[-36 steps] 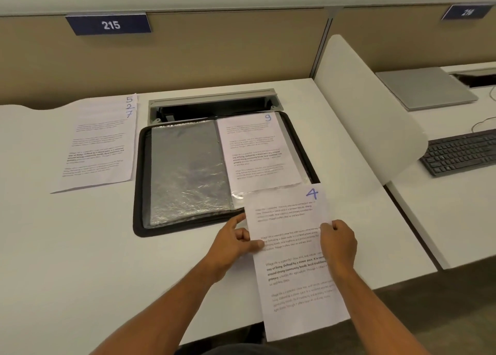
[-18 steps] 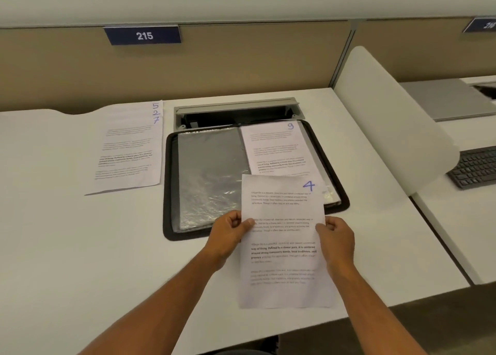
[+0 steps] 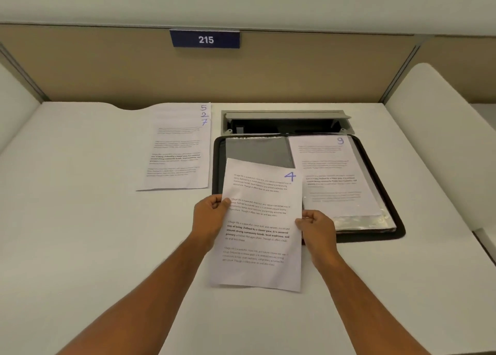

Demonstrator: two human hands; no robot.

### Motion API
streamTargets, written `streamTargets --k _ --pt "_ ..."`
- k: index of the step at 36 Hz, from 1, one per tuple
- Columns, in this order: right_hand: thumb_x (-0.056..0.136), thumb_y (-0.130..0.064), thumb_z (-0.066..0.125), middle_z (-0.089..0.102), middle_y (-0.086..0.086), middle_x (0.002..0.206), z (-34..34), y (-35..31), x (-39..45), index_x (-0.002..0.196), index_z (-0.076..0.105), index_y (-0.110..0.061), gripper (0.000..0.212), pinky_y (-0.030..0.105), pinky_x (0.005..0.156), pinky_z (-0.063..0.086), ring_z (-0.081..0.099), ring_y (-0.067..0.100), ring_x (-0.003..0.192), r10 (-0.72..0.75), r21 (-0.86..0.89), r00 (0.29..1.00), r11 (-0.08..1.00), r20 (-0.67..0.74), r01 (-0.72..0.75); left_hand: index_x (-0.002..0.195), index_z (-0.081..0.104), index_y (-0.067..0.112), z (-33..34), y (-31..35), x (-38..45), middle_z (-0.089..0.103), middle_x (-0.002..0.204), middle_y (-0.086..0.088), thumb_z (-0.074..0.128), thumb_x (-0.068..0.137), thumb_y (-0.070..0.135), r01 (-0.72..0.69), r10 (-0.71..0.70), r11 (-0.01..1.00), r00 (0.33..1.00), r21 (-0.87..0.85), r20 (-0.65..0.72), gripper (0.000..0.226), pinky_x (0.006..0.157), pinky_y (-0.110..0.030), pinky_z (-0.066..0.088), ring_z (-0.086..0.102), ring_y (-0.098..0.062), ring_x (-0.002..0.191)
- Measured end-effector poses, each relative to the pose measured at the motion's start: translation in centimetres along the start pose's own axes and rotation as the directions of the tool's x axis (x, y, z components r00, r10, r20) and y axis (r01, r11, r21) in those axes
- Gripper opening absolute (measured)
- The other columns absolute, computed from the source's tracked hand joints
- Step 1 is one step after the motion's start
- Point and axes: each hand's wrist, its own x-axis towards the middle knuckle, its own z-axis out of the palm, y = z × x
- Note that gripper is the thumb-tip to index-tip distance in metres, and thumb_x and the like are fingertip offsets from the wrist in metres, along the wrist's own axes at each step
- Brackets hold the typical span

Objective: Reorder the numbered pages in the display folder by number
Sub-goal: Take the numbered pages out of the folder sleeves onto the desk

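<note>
Display folder [image 3: 381,183] lies open on the desk [image 3: 80,247]: right sleeve holds page 9 [image 3: 332,177], left sleeve [image 3: 257,150] shows only grey plastic. Page 4 [image 3: 261,228] is held over the folder's near-left part, left hand [image 3: 210,218] pinching its left edge, right hand [image 3: 316,228] pinching its right edge. It hides most of the left sleeve. Beyond and left of the left hand: stack [image 3: 178,150] numbered 5, 2, 7, only top corners of lower sheets showing. Body text too blurred to read.
</note>
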Motion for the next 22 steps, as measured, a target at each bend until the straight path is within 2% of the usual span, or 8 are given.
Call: streamTargets --k 4,7,12,15,17,22 --pt "0.091 -0.004 0.066 0.077 0.001 0.087 3.5 -1.2 0.7 0.094 0.071 -0.018 0.015 0.047 0.082 0.063 0.075 0.022 0.084 -0.023 -0.039 0.999 0.999 0.031 0.024 0.097 0.076 0.015 -3.3 0.3 2.5 0.078 0.093 0.000 0.057 0.099 0.015 0.028 -0.028 1.000 0.999 0.009 -0.019 0.018 0.083 -0.042 0.062 0.075 -0.023 0.087" --pt "0.090 -0.007 0.066 0.077 -0.002 0.084 6.4 -2.1 1.4 0.090 0.070 -0.020 0.014 0.050 0.078 0.063 0.075 0.022 0.083 -0.040 -0.095 0.998 0.994 0.057 0.045 0.093 0.076 0.013 -5.8 0.7 4.4 0.078 0.093 -0.001 0.057 0.097 0.011 0.028 -0.026 0.999 0.999 0.043 -0.046 0.020 0.083 -0.040 0.062 0.074 -0.025 0.090" --pt "0.093 -0.007 0.065 0.075 -0.002 0.088 11.5 -4.5 2.4 0.092 0.068 -0.016 0.010 0.034 0.068 0.061 0.073 0.018 0.082 -0.078 -0.180 0.994 0.979 0.080 0.091 0.091 0.075 0.009 -9.7 1.1 7.8 0.077 0.092 -0.005 0.060 0.096 0.011 0.037 -0.032 0.998 0.992 0.043 -0.126 0.016 0.085 -0.047 0.061 0.074 -0.030 0.091" --pt "0.092 -0.006 0.064 0.073 0.003 0.085 14.4 -5.9 3.5 0.088 0.066 -0.012 0.007 0.042 0.071 0.062 0.072 0.023 0.081 -0.096 -0.230 0.991 0.966 0.099 0.116 0.096 0.074 0.013 -11.9 1.3 9.9 0.077 0.093 -0.003 0.068 0.093 0.011 0.017 -0.011 0.999 0.981 0.030 -0.194 0.008 0.088 -0.045 0.061 0.074 -0.026 0.091" --pt "0.092 -0.006 0.063 0.073 0.005 0.084 16.3 -6.8 4.2 0.088 0.066 -0.009 0.006 0.044 0.072 0.062 0.072 0.024 0.080 -0.102 -0.245 0.989 0.961 0.111 0.127 0.100 0.073 0.015 -13.4 1.4 11.5 0.076 0.094 -0.002 0.074 0.089 0.014 0.011 -0.004 1.000 0.970 0.026 -0.243 0.012 0.090 -0.045 0.059 0.073 -0.024 0.092" --pt "0.092 -0.003 0.062 0.070 0.005 0.082 20.6 -9.2 5.9 0.089 0.066 -0.006 0.006 0.036 0.063 0.057 0.066 0.019 0.073 -0.126 -0.265 0.983 0.951 0.132 0.157 0.100 0.072 0.015 -15.9 2.1 14.9 0.073 0.091 0.003 0.075 0.090 0.022 0.002 0.027 0.997 0.937 0.083 -0.348 0.012 0.088 -0.041 0.059 0.070 -0.021 0.091"
